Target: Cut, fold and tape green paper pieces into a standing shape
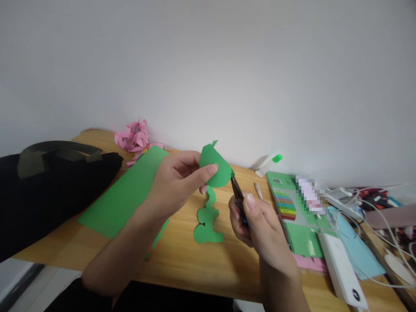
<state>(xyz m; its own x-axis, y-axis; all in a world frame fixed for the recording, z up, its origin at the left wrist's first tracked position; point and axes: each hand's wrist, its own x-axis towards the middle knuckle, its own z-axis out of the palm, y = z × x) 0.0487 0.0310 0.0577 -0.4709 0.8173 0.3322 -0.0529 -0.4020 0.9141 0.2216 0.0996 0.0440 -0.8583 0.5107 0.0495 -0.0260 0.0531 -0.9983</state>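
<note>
I see a wooden table (195, 268) against a pale wall. Under my left hand (172, 186) a green paper sheet (126, 195) lies flat on it. Further left of this hand a black bag (48, 190) rests on the table edge. Behind the left hand, near the wall, there is a pile of pink paper scraps (133, 136). Between my two hands a green wavy offcut (208, 223) lies on the wood. Right of my right hand (260, 229) I see a pack of coloured paper (292, 208), a white power bank (341, 268), a light blue sheet (357, 251) and white cables (383, 225). Behind the right hand lies a white stick with a green cap (268, 164).
</note>
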